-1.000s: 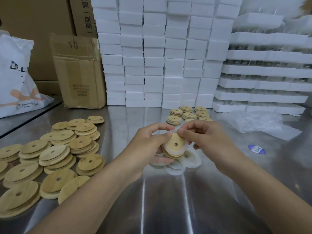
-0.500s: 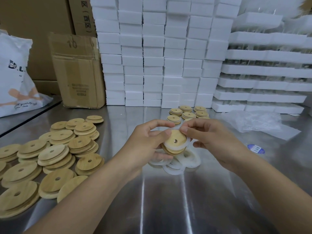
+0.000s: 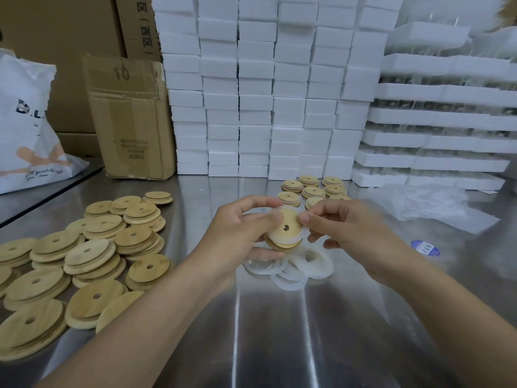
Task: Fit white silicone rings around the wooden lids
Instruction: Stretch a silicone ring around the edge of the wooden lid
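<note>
- Left hand (image 3: 240,228) grips the lid (image 3: 284,229) above the table (image 3: 279,331); its holed face tilts up toward the camera.
- Right hand (image 3: 344,228) pinches the ring (image 3: 294,242) at the lid's right edge.
- Loose rings (image 3: 291,271) lie below.

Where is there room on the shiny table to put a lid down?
Bare steel table nearest you, below the white rings. Also the strip before the cardboard box. Crowded: lid pile left, plastic sheet right.

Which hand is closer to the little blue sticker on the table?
Right. The right hand is just left of the blue sticker, pinching the wooden lid; the left hand grips the lid's other side, farther away.
</note>
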### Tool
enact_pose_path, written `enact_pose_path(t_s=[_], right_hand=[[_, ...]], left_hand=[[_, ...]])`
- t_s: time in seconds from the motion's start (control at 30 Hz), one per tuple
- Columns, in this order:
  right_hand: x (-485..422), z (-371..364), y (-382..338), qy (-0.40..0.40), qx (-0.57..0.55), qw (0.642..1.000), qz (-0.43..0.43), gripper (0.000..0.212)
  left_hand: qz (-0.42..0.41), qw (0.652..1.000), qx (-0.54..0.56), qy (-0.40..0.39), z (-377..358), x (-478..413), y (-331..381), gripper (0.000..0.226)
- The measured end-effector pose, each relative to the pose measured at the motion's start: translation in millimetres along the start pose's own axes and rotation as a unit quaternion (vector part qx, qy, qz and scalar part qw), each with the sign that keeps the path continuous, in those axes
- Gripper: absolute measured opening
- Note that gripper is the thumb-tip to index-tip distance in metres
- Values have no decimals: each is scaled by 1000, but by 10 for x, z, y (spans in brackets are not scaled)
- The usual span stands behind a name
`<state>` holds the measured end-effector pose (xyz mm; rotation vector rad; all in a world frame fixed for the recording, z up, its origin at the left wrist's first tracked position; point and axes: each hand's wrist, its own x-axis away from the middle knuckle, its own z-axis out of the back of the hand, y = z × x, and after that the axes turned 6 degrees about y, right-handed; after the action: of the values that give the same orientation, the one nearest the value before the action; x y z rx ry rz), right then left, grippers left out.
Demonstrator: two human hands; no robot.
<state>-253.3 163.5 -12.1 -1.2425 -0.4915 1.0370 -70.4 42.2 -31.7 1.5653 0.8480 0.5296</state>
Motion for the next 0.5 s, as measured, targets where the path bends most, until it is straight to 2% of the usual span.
enact_pose_path(t_s=[0.2, 0.5], right_hand=[[-1, -50, 17, -6, 13, 1000, -9, 11], [-3, -34, -6, -29, 19, 999, -3, 14]], left_hand=[[-24, 999, -13, 30, -23, 5, -9, 19], [-45, 998, -13, 48, 5, 3, 103, 18]])
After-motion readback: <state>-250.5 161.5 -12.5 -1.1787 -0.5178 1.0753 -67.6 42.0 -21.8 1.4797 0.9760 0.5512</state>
